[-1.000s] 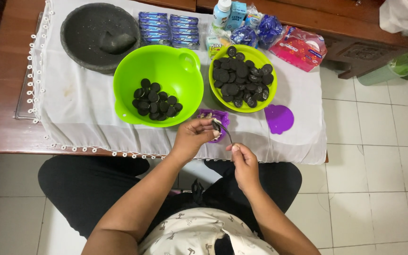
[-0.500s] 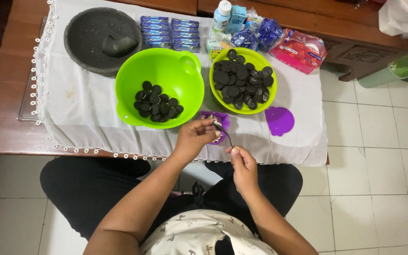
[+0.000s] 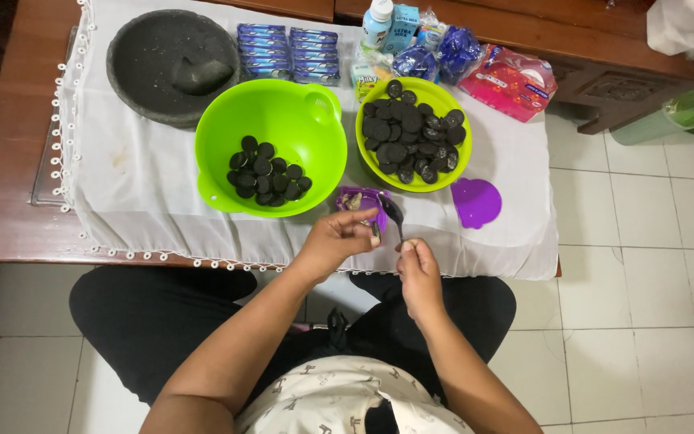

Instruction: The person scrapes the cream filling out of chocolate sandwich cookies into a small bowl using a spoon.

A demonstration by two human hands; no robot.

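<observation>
- Left hand [image 3: 339, 241] pinches a dark cookie half [image 3: 376, 231] just in front of the small purple container [image 3: 361, 198], which seems to hold pale filling.
- Right hand [image 3: 418, 269] grips a spoon [image 3: 393, 215], fingers closed.
- Large green bowl [image 3: 283, 120] holds some dark cookie halves; smaller green bowl [image 3: 453, 165] is heaped with cookies.
- Stone mortar [image 3: 142, 56] holds a pestle.

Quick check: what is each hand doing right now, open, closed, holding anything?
Left hand: closed on a dark cookie, pinched at the fingertips.
Right hand: closed on a spoon by its handle.
</observation>
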